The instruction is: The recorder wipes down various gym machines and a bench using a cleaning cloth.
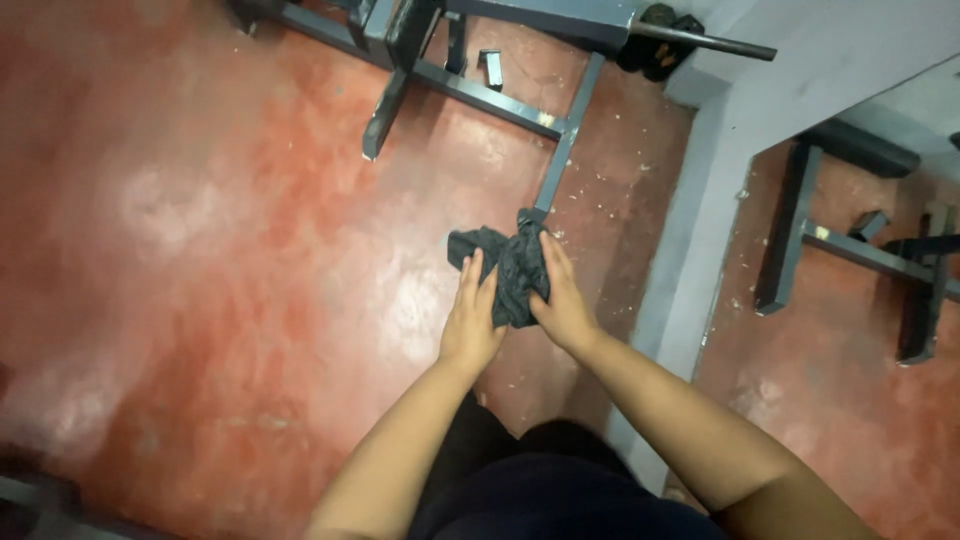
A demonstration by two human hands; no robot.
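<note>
Two bare hands are seen at the centre of the head view, and a crumpled dark grey cloth (510, 270) is held between them. The left hand (470, 325) is laid flat against the cloth's left side, fingers stretched; the right hand (562, 305) is closed around its right side.

The cloth hangs above the red concrete floor (200, 250), just in front of the foot of a grey metal frame (555, 170) that comes down from the upper centre. The cloth could probably slip, because the left hand only presses and does not clasp it. It could also catch on the frame's foot.

Open floor is found on the left half; at the right a pale blue wall edge (700, 250) and a mirror (860, 300) limit the room.
</note>
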